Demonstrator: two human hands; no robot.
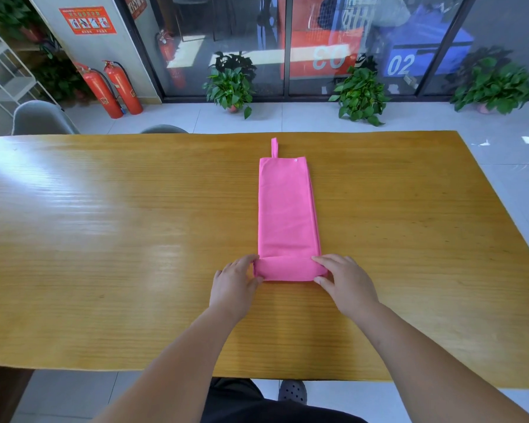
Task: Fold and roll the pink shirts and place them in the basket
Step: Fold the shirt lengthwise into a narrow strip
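Now, item: pink shirt [287, 209], folded into a long strip, lies on the table [104, 239] right of centre, near end turned into a short roll [289, 269]. Your left hand [235, 282] and right hand [345, 280] each grip one roll end, likely to keep the turns tight and even. Basket: not in view.

Black trousers [235, 401], grey perforated clog [292, 391].

Both bare arms reach forward. The left hand [235, 285] and right hand [345, 282] each grip one end of the rolled pink shirt [287, 209], thumbs nearest the body.
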